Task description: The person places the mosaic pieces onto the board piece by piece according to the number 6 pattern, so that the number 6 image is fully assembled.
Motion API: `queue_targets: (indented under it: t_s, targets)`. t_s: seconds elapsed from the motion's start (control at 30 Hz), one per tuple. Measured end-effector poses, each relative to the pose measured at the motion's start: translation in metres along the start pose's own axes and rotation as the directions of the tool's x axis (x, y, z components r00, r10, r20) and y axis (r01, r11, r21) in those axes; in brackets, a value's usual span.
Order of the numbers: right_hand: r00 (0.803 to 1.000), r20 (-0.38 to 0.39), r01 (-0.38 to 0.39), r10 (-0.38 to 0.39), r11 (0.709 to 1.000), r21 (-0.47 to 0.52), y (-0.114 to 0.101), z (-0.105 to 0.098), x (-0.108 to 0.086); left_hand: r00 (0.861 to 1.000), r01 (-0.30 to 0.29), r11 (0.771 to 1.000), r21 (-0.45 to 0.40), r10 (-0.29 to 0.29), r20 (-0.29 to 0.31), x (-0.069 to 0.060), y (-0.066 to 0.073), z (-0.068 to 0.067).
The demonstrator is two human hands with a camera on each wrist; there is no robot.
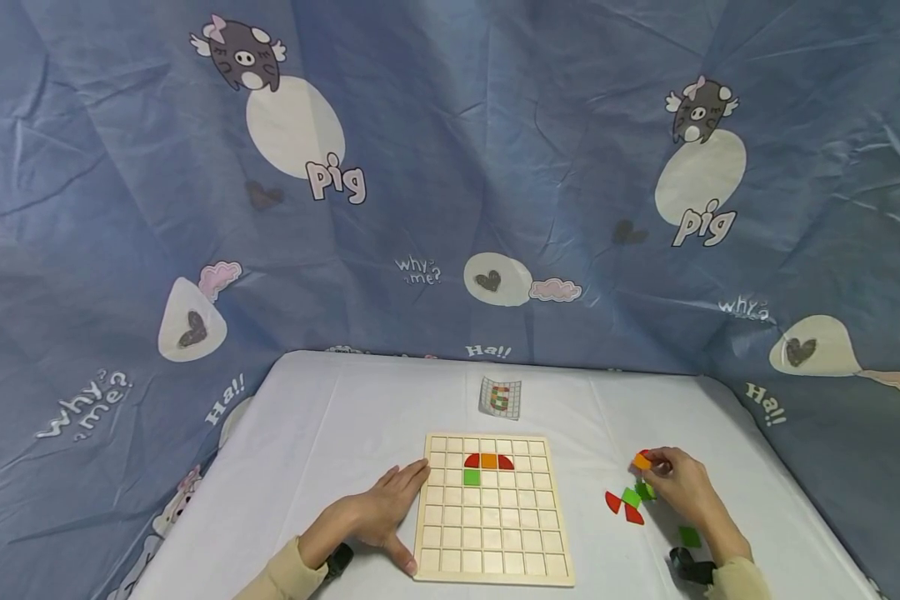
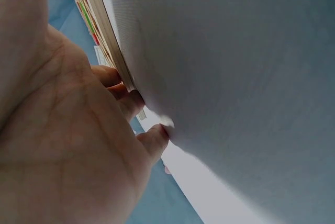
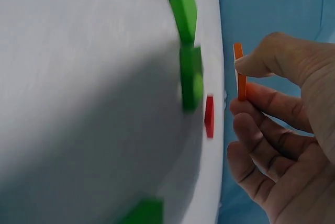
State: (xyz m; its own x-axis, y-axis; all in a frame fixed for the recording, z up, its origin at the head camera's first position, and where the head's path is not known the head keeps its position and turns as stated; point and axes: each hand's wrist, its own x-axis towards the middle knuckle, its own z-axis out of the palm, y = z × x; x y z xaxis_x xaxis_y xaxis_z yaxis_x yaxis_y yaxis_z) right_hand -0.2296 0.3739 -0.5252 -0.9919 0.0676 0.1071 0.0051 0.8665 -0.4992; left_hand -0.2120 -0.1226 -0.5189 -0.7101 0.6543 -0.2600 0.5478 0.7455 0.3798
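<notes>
Between thumb and index finger, my right hand pinches an orange square tile, raised off the table among the loose pieces at the right. My left hand rests along the left edge of a wooden grid board, fingers fairly straight and touching its side. In the board's upper part lie two red quarter-round tiles with an orange square between them. Below the left red one sits a green square.
Red quarter-round pieces and green tiles lie loose right of the board. Another green square is near my right forearm. A small printed card with a coloured grid figure lies behind the board. A blue patterned cloth hangs behind the white table.
</notes>
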Motion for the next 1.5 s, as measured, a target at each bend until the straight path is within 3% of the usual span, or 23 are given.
queue_targets:
  t_s: [0.3, 0.6, 0.77, 0.97, 1.33, 1.5]
  targets:
    - [0.988, -0.022, 0.154, -0.153, 0.988, 0.001, -0.029, 0.003, -0.001, 1.000, -0.005, 1.000, 0.008, 0.005, -0.005, 0.001, 0.000, 0.000]
    - [0.961, 0.014, 0.277, -0.278, 0.960, 0.025, -0.081, 0.021, 0.001, 1.000, 0.004, 1.000, 0.018, -0.004, -0.004, 0.000, 0.001, -0.001]
    - [0.919, 0.028, 0.392, -0.394, 0.918, 0.055, -0.114, 0.042, -0.001, 1.000, 0.005, 1.000, 0.020, -0.005, -0.005, 0.000, 0.002, -0.001]
    - [0.858, 0.117, 0.494, -0.501, 0.865, 0.089, -0.150, 0.065, -0.008, 1.000, 0.005, 0.999, 0.038, -0.005, -0.004, 0.001, 0.000, 0.001]
    - [0.747, 0.216, 0.627, -0.629, 0.774, 0.085, -0.189, 0.093, -0.018, 1.000, 0.013, 0.999, 0.042, -0.014, 0.009, 0.001, 0.001, 0.001]
    - [0.732, 0.243, 0.649, -0.637, 0.760, 0.038, -0.195, 0.104, -0.020, 1.000, 0.009, 0.999, 0.041, -0.010, 0.008, 0.001, 0.001, 0.000]
